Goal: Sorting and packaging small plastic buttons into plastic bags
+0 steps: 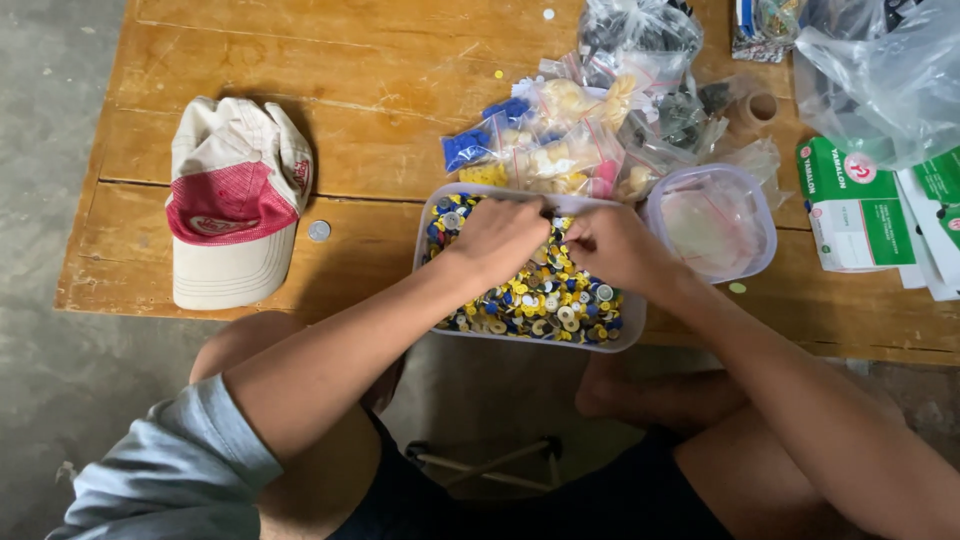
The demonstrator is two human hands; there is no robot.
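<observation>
Currently, both hands are sunk into a clear plastic tub (632, 335) that sits at the near edge of a wooden table (350, 110), and the tub is filled with small buttons (545, 300) in yellow, blue and white. The left hand (497, 237) is laid knuckles-up over the heap with its fingers curled down into the buttons, and the right hand (612, 247) is set just beside it, the fingertips of the two nearly meeting at the far wall of the tub; whether anything is pinched in either hand cannot be told (the fingertips are hidden among the buttons). Behind the tub a pile of small clear bags (560, 140) with sorted blue and yellowish pieces is seen. To the right, a second clear container (712, 218) is placed beside the tub. A red-and-cream cap (235, 200) is laid at the left of the table, with a coin (319, 231) near it.
</observation>
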